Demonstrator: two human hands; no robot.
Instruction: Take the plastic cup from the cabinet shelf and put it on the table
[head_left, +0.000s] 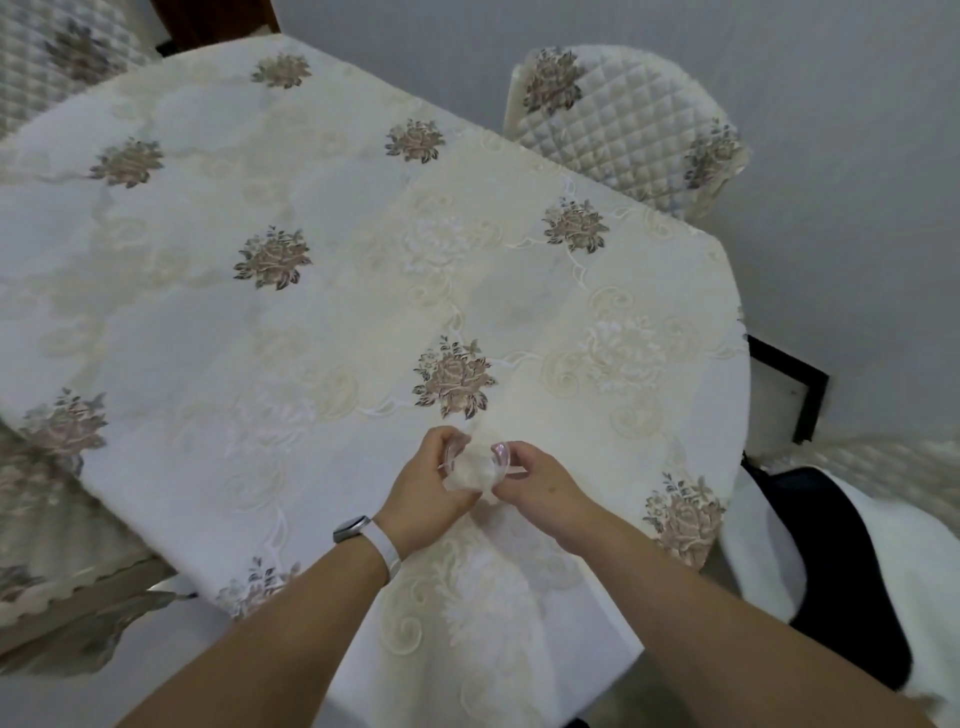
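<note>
Holding the clear plastic cup (475, 467) over the worktop (208, 312): left hand (423, 491) and right hand (540, 486), both grips closed on it. Quilted chair (623, 130) beyond, smartwatch (358, 527) on left wrist. No legible writing.

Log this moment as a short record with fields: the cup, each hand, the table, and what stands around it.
cup: clear plastic cup, held between both hands low over the table; whether it touches the cloth cannot be told
left hand: left hand closed on the cup's left side; watch on its wrist
right hand: right hand closed on the cup's right side
table: table under a cream cloth with flowers
around: quilted chair at the far side
</note>
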